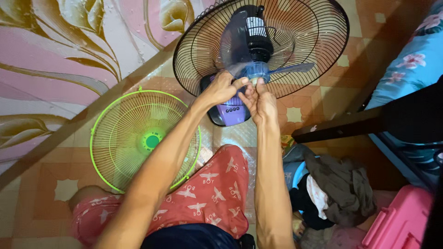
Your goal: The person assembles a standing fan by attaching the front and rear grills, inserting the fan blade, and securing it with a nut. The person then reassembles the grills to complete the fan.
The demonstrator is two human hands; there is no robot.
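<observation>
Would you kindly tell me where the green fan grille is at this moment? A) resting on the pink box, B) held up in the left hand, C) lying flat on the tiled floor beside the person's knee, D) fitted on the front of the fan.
C: the green grille lies on the tiled floor, while both hands work at the fan's blade hub.

no packages, labels, signs, screens visible
</observation>
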